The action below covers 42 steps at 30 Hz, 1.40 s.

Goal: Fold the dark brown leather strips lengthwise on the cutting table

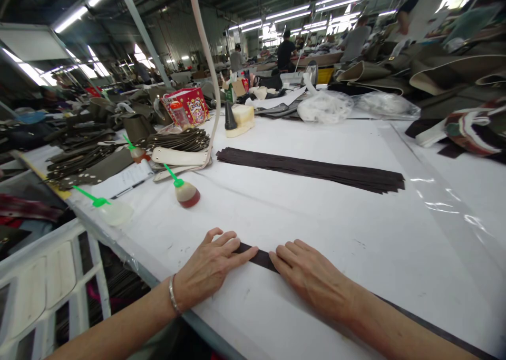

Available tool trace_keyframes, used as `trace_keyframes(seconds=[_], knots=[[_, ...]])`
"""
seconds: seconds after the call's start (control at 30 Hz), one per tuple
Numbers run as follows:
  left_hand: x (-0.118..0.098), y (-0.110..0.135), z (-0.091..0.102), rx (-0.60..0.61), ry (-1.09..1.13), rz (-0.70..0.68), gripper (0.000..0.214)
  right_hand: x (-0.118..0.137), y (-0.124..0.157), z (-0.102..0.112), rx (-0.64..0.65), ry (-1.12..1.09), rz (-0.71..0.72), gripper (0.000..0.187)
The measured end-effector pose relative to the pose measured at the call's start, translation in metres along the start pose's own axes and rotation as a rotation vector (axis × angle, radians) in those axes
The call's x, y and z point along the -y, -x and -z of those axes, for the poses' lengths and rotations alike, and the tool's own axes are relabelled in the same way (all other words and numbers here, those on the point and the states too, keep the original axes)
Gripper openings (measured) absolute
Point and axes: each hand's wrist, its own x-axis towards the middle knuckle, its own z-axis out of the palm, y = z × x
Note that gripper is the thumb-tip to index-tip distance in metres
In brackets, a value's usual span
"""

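Note:
A narrow dark brown strip [264,259] lies along the white tabletop before me, running from under my left hand to the lower right edge of view. My left hand [209,268], with a silver bracelet at the wrist, grips the strip near its left end, the thumb laid along it. Close by on the right, my right hand [310,275] has its fingers bent and pressed together on the strip; its palm and forearm hide part of it. A short bare piece shows between the hands. Beyond them lies a stack of similar dark strips [308,168].
Left of my hands are a squeeze bottle with reddish liquid [187,195], a clear squeeze bottle [114,212] and pale straps [179,157]. A yellowish block [242,118] and plastic bags [326,107] lie farther back. A white slatted rack [59,275] stands at the table's left edge.

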Motion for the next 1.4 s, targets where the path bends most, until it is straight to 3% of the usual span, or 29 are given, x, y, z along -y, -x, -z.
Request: trace_keyframes(seconds=[0.17, 0.27, 0.37, 0.43, 0.6, 0.9, 1.4], knots=[[0.002, 0.001, 0.000, -0.004, -0.024, -0.009, 0.058, -0.002, 0.008, 0.007, 0.045, 0.000, 0.008, 0.017], [-0.001, -0.001, 0.001, -0.080, -0.039, 0.006, 0.059, -0.002, 0.011, 0.008, 0.055, -0.005, -0.006, 0.016], [-0.017, -0.010, 0.002, -0.223, 0.012, 0.071, 0.051, -0.002, 0.012, 0.006, 0.045, 0.010, -0.005, 0.016], [-0.033, -0.019, -0.001, -0.253, 0.122, 0.099, 0.045, -0.002, 0.011, 0.004, 0.036, 0.016, -0.002, 0.016], [-0.061, -0.029, -0.017, -0.176, 0.334, 0.124, 0.040, -0.002, 0.011, 0.007, 0.067, -0.014, -0.003, 0.013], [-0.059, -0.030, -0.022, -0.138, 0.280, 0.097, 0.040, -0.009, 0.041, 0.016, 0.072, 0.011, -0.005, 0.016], [-0.068, -0.032, -0.017, -0.005, 0.099, 0.085, 0.064, -0.017, 0.076, 0.020, 0.041, 0.023, -0.018, 0.015]])
